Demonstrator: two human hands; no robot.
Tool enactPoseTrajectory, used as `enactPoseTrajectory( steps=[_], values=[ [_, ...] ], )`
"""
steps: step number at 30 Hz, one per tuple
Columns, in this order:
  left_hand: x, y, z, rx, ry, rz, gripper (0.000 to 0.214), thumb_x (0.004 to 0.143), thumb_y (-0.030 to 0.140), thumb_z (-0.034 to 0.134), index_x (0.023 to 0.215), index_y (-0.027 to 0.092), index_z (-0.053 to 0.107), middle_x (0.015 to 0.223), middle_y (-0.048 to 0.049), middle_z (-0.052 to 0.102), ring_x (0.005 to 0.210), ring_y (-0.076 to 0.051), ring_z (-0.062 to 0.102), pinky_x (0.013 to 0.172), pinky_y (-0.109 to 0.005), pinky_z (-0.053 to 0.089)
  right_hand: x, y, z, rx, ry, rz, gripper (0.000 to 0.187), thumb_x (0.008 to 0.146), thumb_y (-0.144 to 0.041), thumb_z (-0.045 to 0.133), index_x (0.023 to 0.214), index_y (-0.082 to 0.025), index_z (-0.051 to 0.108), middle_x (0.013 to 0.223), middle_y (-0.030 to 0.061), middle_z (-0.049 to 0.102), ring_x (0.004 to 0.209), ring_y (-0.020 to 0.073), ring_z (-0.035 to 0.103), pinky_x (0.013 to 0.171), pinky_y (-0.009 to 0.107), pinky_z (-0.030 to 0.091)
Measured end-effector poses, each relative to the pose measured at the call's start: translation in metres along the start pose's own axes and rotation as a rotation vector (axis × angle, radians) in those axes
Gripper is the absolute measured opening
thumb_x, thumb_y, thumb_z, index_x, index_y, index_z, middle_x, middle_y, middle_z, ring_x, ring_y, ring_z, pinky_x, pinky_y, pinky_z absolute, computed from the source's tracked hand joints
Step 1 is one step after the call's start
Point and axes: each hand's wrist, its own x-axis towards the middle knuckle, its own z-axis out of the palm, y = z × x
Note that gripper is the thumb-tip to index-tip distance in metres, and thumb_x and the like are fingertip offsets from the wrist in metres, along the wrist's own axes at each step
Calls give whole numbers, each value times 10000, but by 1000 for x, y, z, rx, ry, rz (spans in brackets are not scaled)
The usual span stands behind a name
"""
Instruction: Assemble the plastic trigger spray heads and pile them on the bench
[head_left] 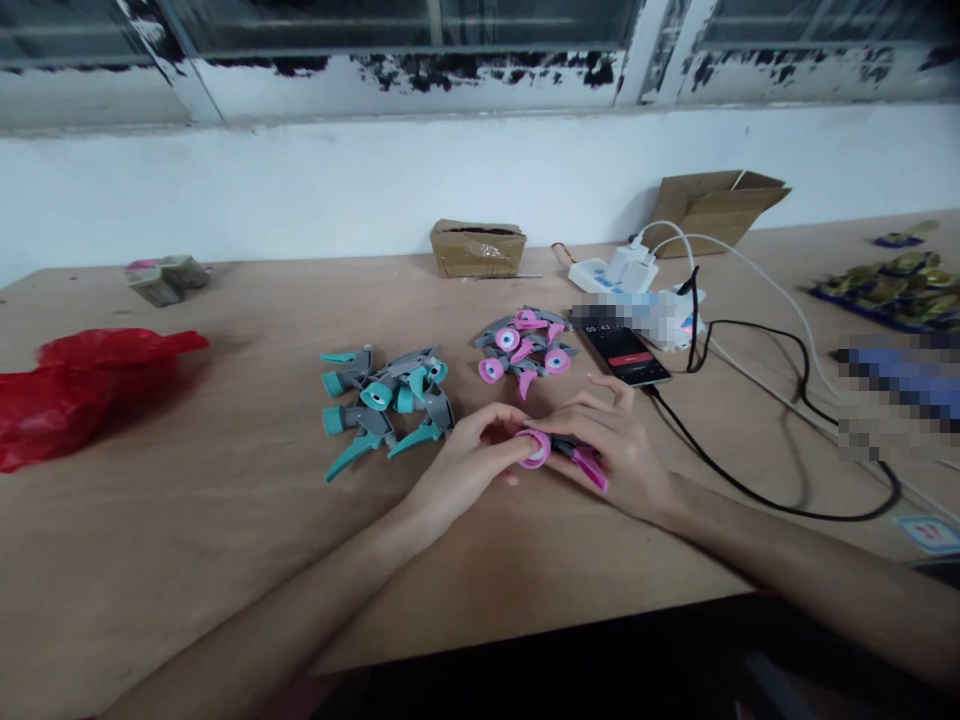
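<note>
Between both hands is a grey and pink trigger spray head (589, 466). My left hand (480, 450) is closed on its round pink collar (534, 449), the thumb lying against the collar's opening. My right hand (619, 445) wraps the grey body, and the pink trigger juts out below its fingers. Just beyond the hands lies a cluster of pink and grey spray heads (523, 345). Left of my left hand sits a pile of teal and grey spray heads (390, 395). Part of the held body is hidden by my right fingers.
A phone (622, 345) with a cable lies beyond my right hand, near a white power strip (596, 275). Cardboard boxes (478, 250) stand by the wall. A red plastic bag (90, 380) is at left; gold and blue pieces (900, 285) lie far right.
</note>
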Motion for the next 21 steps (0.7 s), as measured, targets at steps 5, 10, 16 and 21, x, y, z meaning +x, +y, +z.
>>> enactPoseTrajectory(
  steps=[5,10,16,21],
  values=[
    [-1,-2,3,47,-35,41,79,768,217,551,827,167,566,774,8,528,735,-119,511,561,-193,444,-3,-1,1,-37,2,-53,168,852,-215,551,1008,-257,596,771,-34,697,746,127,626,957,406,221],
    [-1,-9,7,20,33,67,71,762,179,519,803,160,574,788,6,528,707,-111,506,563,-200,450,-7,-3,4,-51,-14,-71,173,837,-172,558,987,-253,591,750,-49,693,723,120,630,960,402,216],
    [0,-6,0,-124,-19,1,118,783,193,544,839,155,640,838,-20,601,782,-119,544,628,-191,458,-6,-2,5,-62,-20,5,79,853,-205,541,900,-237,596,751,-38,680,752,129,625,961,399,240],
    [1,-6,-8,-170,-45,-26,216,788,281,612,982,203,666,1007,-48,657,940,-161,573,721,-221,481,-2,1,2,-40,5,82,113,853,-257,551,955,-255,599,778,-19,679,748,143,616,941,404,276]
  ],
)
